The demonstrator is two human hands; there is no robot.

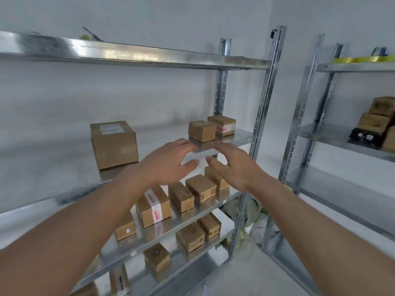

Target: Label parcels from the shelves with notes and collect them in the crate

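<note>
Evidently both hands are spread and empty: left hand (171, 165) and right hand (233, 167) flank the shelf edge (201, 153). Just beyond, slightly right, the small cardboard parcel (202, 130) sits on that shelf, nearly cubic, one corner turned toward them; neither hand clearly nearer.

Bright, even, diffuse light — shadows faint. Glare streaks the top shelf edge (132, 53) toward eleven o'clock. Soft motion blur throughout; wide-angle distortion bends the uprights (268, 90) at the edges.
</note>
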